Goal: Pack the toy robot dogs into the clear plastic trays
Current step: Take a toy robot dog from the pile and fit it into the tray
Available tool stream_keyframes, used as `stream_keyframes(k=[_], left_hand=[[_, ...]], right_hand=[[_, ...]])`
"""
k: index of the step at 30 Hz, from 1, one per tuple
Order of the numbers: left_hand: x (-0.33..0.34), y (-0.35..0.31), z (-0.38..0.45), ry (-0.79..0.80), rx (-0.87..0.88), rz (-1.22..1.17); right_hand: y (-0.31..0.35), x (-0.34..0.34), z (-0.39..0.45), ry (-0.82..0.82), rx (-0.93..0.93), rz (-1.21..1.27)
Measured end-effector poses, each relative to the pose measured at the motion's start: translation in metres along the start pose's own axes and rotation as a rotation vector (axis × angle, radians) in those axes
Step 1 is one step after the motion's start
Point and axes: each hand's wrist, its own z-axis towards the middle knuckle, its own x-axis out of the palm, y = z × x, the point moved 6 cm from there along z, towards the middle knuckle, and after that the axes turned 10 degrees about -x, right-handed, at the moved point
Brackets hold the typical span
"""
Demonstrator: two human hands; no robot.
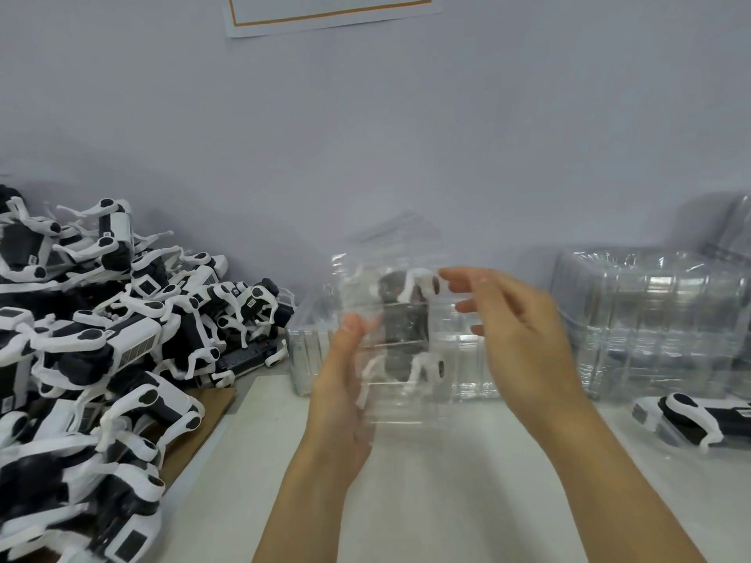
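In the middle of the view a clear plastic tray (390, 396) is held up above the table, motion-blurred, with a black and white toy robot dog (406, 327) inside it. My left hand (345, 384) grips the tray's left side, thumb in front. My right hand (524, 335) is at the tray's upper right corner with fingers spread and loosely bent; whether it grips the rim is blurred. A large pile of toy robot dogs (101, 339) lies at the left.
Stacks of clear trays stand against the wall, one (658, 319) at the right and a lower one (300, 351) behind my hands. A packed dog in a tray (691, 416) lies at the right. Brown cardboard (195, 432) sits under the pile. The white table (447, 501) spreads below.
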Motion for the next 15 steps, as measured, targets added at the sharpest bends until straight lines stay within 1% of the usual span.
stream_keyframes(k=[1, 3, 5, 6, 8, 10, 13, 15], left_hand=[[0.001, -0.003, -0.001, -0.016, 0.026, 0.087], [0.006, -0.008, -0.003, 0.006, 0.101, 0.264], [0.011, -0.010, -0.005, 0.021, 0.173, 0.456], [0.011, -0.009, -0.005, 0.000, 0.197, 0.578], [0.011, -0.005, -0.005, -0.039, 0.243, 0.859], [0.014, -0.001, -0.006, -0.036, 0.263, 1.051], [0.017, 0.005, -0.008, -0.005, 0.242, 1.186], [0.019, 0.008, -0.008, 0.017, 0.217, 1.228]], right_hand=[[-0.004, -0.008, 0.002, -0.066, 0.060, 0.021], [-0.015, -0.023, 0.005, -0.159, 0.192, 0.054], [-0.026, -0.034, 0.006, -0.169, 0.339, 0.092], [-0.032, -0.038, 0.005, -0.151, 0.410, 0.113], [-0.042, -0.043, 0.000, -0.069, 0.531, 0.074], [-0.049, -0.048, -0.007, 0.054, 0.608, -0.075], [-0.050, -0.044, -0.021, 0.252, 0.691, -0.206], [-0.049, -0.038, -0.028, 0.324, 0.737, -0.220]])
